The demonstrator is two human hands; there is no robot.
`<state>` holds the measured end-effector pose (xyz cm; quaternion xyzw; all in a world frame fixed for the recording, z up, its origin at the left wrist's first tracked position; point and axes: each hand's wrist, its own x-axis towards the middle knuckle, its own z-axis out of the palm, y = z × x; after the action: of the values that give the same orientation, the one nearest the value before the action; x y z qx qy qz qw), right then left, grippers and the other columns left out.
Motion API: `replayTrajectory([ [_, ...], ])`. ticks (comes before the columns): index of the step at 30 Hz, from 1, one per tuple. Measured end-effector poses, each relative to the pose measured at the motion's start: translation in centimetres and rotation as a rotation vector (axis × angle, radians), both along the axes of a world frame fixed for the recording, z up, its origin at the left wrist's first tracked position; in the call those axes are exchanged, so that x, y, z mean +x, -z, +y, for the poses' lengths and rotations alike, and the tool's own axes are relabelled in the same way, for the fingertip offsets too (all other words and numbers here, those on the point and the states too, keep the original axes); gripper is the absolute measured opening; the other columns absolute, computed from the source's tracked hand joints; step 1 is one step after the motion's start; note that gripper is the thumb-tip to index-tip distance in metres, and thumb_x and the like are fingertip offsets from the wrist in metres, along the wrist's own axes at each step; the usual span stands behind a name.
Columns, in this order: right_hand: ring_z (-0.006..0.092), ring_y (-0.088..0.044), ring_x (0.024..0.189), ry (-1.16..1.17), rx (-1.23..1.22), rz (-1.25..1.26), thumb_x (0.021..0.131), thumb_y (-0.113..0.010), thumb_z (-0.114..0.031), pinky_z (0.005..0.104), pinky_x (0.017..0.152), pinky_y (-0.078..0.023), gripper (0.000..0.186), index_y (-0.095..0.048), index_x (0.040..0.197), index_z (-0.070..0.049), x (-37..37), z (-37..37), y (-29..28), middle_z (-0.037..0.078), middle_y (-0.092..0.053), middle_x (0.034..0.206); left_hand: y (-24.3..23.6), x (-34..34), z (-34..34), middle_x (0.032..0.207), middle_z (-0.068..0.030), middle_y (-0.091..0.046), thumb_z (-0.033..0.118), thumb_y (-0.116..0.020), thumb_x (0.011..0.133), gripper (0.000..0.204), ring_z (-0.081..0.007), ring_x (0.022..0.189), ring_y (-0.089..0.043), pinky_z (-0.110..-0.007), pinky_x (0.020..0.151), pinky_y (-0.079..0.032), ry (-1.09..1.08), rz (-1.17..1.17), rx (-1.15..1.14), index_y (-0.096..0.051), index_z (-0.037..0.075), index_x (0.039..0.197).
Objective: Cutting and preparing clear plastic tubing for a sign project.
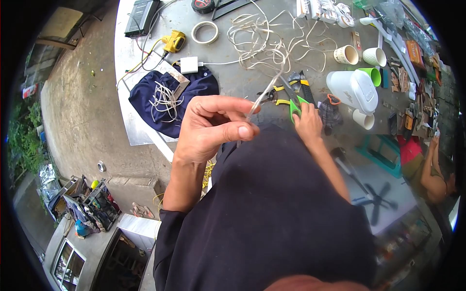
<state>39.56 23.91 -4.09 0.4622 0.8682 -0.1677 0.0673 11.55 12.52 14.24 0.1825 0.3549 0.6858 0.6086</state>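
Observation:
My left hand (213,126) is raised in the middle, with thumb and forefinger pinching a thin white cable (266,93). The cable runs up from my fingertips toward a loose tangle of white cable (257,36) on the table. Lower and to the right, my right hand (308,122) has its fingers round the green handles of a pair of scissors (295,107). The scissor blades point away from me. Beside them lie yellow-and-black pliers (306,87). Part of the scissors' handle is hidden under my fingers.
A navy cloth (204,83) with a bundled white cable (166,99) lies at left, near a white adapter (189,64) and a tape roll (205,32). Right of the scissors stand a white jug (350,89) and several cups (345,55). Another person (434,177) sits at far right.

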Motion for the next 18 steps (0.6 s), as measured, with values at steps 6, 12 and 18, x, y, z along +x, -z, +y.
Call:
replayTrajectory([
  [6,0.0395,-0.059,0.097,0.007,0.03,0.064,0.077,-0.074,-0.014,0.045,0.079,-0.05,0.054,-0.047,0.121,0.0,0.3,0.0,1.3,0.021,-0.059,0.106,-2.0,0.5,0.3,0.079,-0.0173,-0.072,-0.006,-0.077,0.073,0.033,-0.019,0.068,-0.069,-0.027,0.065,-0.055,0.022,0.103,-0.047,-0.067,-0.007,0.105],
  [12,0.0436,-0.06,0.097,0.099,-0.107,-0.057,0.081,-0.063,-0.007,0.0494,0.083,-0.049,0.061,-0.039,0.136,0.002,-0.5,0.5,-0.1,0.025,-0.062,0.102,-2.6,-0.1,0.0,0.077,-0.0146,-0.071,-0.008,-0.077,0.071,0.034,-0.017,0.071,-0.07,-0.026,0.07,-0.055,0.052,0.188,0.0,-0.068,-0.006,0.103],
  [18,0.0243,-0.059,0.087,0.341,-0.829,0.413,0.082,-0.07,-0.016,0.0345,0.076,-0.047,0.063,-0.043,0.136,0.0,2.0,2.3,-5.2,0.011,-0.059,0.093,-2.2,-1.2,-0.1,0.079,-0.0142,-0.072,-0.007,-0.077,0.073,0.034,-0.0157,0.071,-0.069,-0.025,0.067,-0.055,0.017,0.067,-0.043,-0.068,-0.006,0.105],
])
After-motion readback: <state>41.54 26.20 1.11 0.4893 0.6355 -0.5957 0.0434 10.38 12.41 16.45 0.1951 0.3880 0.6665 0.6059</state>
